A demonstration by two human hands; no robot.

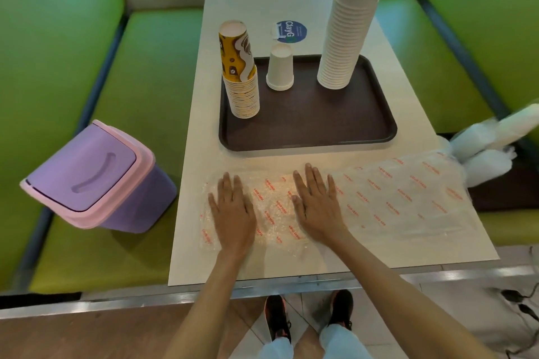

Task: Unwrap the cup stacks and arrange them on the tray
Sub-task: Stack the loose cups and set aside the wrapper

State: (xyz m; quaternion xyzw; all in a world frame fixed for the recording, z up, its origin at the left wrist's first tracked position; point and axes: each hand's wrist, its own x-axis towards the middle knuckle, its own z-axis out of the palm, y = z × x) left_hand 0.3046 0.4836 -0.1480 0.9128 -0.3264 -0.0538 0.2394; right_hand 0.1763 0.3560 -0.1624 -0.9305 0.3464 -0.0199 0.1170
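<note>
A dark brown tray [306, 131] lies on the white table. On it stand a yellow patterned cup stack [240, 79] at the left, a short white cup stack [280, 70] in the middle and a tall white cup stack [347, 29] at the right, all upside down. In front of the tray an empty clear plastic wrapper [393, 198] with red print lies flat on the table. My left hand [233, 210] and my right hand [318, 204] press flat on the wrapper's left part, fingers straight.
A purple bin with a pink rim [93, 175] sits on the green bench at the left. Wrapped white cup stacks [493, 143] lie on the right bench. A blue round sticker [291, 31] is on the table behind the tray.
</note>
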